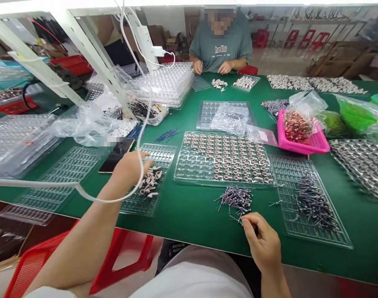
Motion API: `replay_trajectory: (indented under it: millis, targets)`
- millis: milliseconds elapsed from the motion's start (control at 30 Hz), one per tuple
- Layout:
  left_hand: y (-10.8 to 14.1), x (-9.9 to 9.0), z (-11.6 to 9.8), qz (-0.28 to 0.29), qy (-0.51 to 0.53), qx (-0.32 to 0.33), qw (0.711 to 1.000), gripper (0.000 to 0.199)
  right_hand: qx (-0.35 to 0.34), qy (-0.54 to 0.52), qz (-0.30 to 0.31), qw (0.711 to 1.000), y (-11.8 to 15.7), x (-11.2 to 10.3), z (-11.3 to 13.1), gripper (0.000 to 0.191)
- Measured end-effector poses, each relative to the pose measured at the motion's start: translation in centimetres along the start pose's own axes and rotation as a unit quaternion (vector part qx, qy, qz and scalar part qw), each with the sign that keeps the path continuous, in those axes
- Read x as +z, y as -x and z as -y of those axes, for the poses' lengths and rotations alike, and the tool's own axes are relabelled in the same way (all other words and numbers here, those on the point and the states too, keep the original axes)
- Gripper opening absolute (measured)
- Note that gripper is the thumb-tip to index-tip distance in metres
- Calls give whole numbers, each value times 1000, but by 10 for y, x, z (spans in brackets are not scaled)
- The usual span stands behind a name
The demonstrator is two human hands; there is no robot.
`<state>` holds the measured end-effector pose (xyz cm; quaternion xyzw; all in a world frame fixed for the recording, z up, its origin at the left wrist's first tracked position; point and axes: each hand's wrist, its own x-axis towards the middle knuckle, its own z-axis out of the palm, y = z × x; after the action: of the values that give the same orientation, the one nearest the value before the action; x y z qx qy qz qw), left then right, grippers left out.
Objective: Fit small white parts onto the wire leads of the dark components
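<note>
On the green tabletop, a wide clear plastic tray partly filled with rows of white casings lay beyond the hands, with a narrower clear tray to its left. The left hand reached over that narrower tray, and whether its fingers gripped anything could not be told, while the right hand had thumb and forefinger pinched together. A pile of wired components lay just beyond that pinch, a smaller wired component being clamped right at the fingertips, beside the pile's near edge.
</note>
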<state>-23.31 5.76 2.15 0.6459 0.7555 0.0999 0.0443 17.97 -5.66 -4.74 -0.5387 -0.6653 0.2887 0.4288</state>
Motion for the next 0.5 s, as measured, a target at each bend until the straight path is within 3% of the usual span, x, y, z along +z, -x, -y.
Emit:
replay_trajectory:
  millis: [233, 367, 500]
  targets:
    - [-59, 27, -68, 23, 48, 122, 991, 36, -9, -13, 0, 1000, -2, 2, 1, 15]
    - [-85, 44, -99, 38, 45, 128, 990, 33, -14, -27, -2, 1000, -2, 2, 5, 15]
    - [-103, 56, -109, 77, 42, 97, 991, 33, -18, -34, -9, 999, -3, 2, 7, 15]
